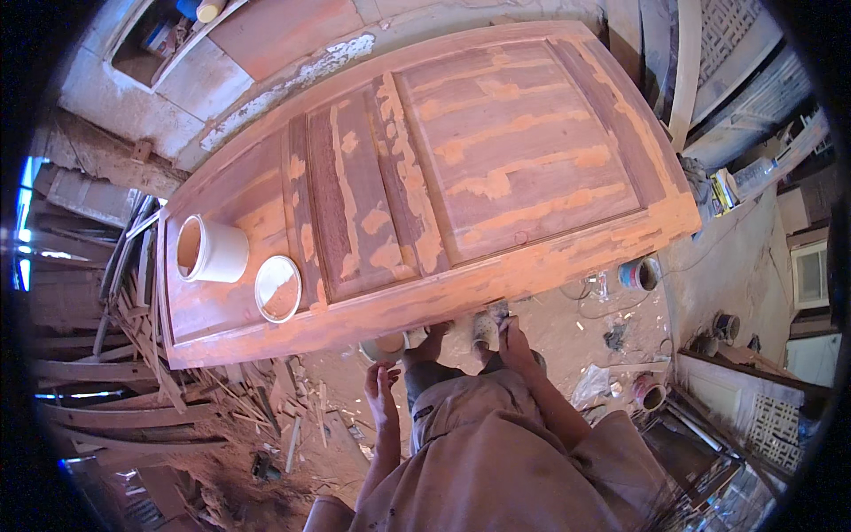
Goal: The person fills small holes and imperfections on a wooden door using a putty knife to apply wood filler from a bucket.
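A patched wooden door (pixel 418 195) is laid before the person; a white bucket (pixel 223 252) and lid (pixel 279 291) are set on its left end. By its near edge, the left hand (pixel 381 387) is half-curled, the right hand (pixel 514 344) bunched; any grip cannot be told

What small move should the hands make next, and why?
Perhaps bring the right hand up onto the door: it sits close to the near edge, seemingly gripping a small, unclear object, and the door's orange patches look uneven.
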